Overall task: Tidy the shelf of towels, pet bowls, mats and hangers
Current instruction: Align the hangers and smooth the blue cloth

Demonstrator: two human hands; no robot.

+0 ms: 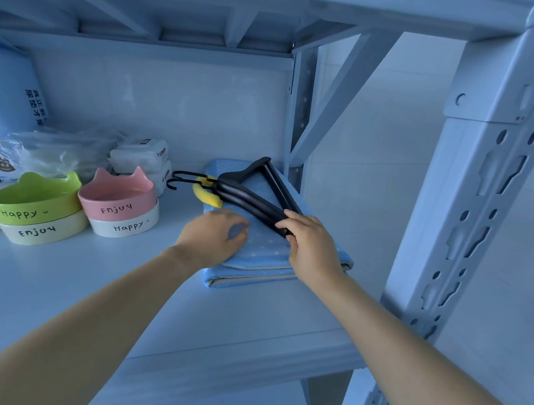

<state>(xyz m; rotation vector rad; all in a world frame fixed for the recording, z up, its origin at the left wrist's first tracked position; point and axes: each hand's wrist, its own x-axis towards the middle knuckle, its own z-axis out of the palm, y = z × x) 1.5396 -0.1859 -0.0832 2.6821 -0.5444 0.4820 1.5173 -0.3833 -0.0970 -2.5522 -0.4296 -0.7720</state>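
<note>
Black hangers (254, 188) lie stacked on a folded blue dotted mat (265, 250) at the right end of the shelf, their hooks pointing left. A yellow piece (207, 196) pokes out under them. My right hand (310, 241) grips the near end of the hangers. On the mat's left part rests my left hand (215, 233), fingers curled over the fabric. Two stacks of pet bowls stand to the left: green on cream (35, 206), pink on white (118, 203).
Wrapped white towel packs (141, 157) and a clear plastic bag (55, 150) sit behind the bowls. A blue printed pack (4, 108) stands at the far left. The shelf's upright post (483, 200) is close on the right; a diagonal brace (337, 102) crosses the back corner.
</note>
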